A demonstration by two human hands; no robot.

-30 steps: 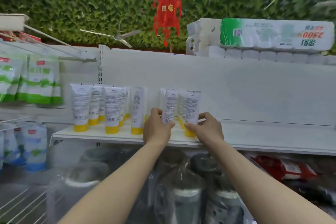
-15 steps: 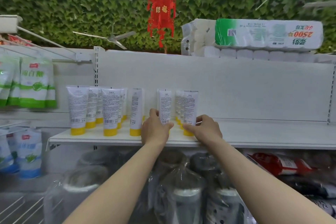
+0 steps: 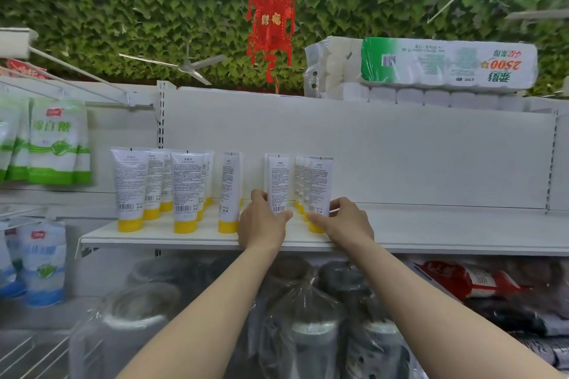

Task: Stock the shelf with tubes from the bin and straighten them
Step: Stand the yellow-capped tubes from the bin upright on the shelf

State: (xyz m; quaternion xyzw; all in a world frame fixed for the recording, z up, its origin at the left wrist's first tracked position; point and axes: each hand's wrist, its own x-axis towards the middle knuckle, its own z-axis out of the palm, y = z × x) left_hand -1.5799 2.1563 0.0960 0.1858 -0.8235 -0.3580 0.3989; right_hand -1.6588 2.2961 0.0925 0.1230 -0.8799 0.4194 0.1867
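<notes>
Head view. A white shelf (image 3: 446, 234) carries white tubes with yellow caps, all standing cap-down with the printed backs facing the camera. The left group of tubes (image 3: 160, 188) stands in rows running front to back; a single tube (image 3: 229, 191) stands just to the right of that group.

The left hand (image 3: 261, 224) grips the centre tube (image 3: 278, 181) at its lower end, with the thumb on the tube's left side and the fingers curled across its base, hiding the cap. The right hand (image 3: 345, 223) pinches the front right tube (image 3: 320, 184) near its cap, fingertips on the front and thumb at the right side. More tubes stand close behind this one. Both held tubes are upright, near the shelf's front edge; whether they rest on it cannot be told.

A pack of toilet rolls (image 3: 446, 63) lies on top of the unit, below a leaf-covered wall from which a red lantern (image 3: 271, 28) hangs. Green-and-white bags (image 3: 58, 141) hang at the left, and plastic-wrapped bottles (image 3: 308, 332) fill the level below
</notes>
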